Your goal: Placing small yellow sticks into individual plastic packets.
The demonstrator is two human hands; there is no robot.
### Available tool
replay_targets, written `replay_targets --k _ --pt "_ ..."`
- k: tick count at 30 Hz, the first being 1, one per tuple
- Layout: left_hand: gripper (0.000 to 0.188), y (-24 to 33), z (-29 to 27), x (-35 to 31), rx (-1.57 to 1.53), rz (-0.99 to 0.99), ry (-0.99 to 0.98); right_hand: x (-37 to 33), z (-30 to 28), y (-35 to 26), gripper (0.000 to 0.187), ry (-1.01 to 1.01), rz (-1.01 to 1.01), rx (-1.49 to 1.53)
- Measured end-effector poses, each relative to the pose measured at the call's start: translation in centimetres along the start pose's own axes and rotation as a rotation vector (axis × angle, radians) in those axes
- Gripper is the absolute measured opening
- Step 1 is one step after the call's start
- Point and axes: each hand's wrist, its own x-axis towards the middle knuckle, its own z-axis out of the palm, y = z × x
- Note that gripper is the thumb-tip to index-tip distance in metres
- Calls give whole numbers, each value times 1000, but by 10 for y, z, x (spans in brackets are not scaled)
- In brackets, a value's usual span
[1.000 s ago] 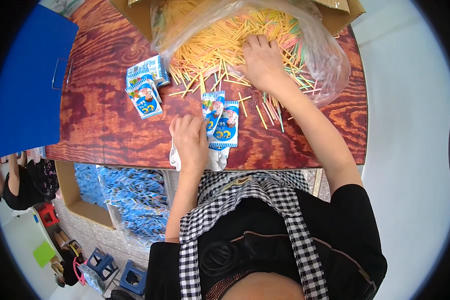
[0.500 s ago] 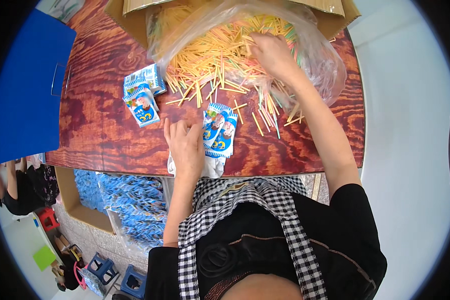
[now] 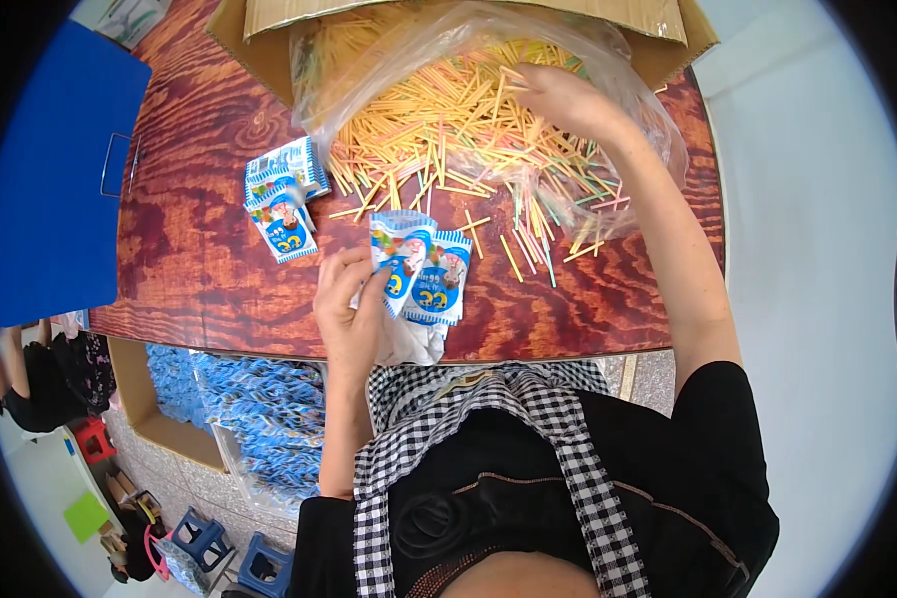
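Left hand (image 3: 349,304) pinching blue-white packet (image 3: 399,257), top looks open. Right hand (image 3: 565,98) over pastel sticks (image 3: 409,115), few at fingertips. Clear bag (image 3: 663,154) spilling loads onto wood-grain table (image 3: 194,264). Packet pile (image 3: 283,225) off left.

Worktop: reddish-brown, super swirly wood grain (image 3: 194,284), bit of a sheen
Right side: big plain bluish-white surface (image 3: 807,299), probably a wall, but the fisheye bends it too much to swear to it
Left side: large flat blue panel (image 3: 55,169) with a thin wire handle (image 3: 119,164)
Floor: grey and speckled (image 3: 184,478)
Seating: two blue stools (image 3: 202,538), one red stool (image 3: 95,439)
Light: bright, pretty even
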Motion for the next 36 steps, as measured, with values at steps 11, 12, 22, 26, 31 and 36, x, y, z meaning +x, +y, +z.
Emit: replay_targets --k 11,12,22,26,31,36 --pt "12 3 2 2 -604 -229 112 -9 4 5 38 68 247 702" --pt "15 2 5 2 -741 -286 106 -12 8 5 38 69 246 703" --pt "15 45 95 32 -950 -213 123 -46 94 -57 21 231 245 1558" --pt "14 57 104 64 -966 -323 157 -76 103 -87 21 153 202 1614" --pt "18 46 103 90 -839 -347 -87 -87 94 -70 15 -111 -23 1590" --pt "17 57 105 88 -710 -339 -260 -82 98 -56 13 -253 51 1664"
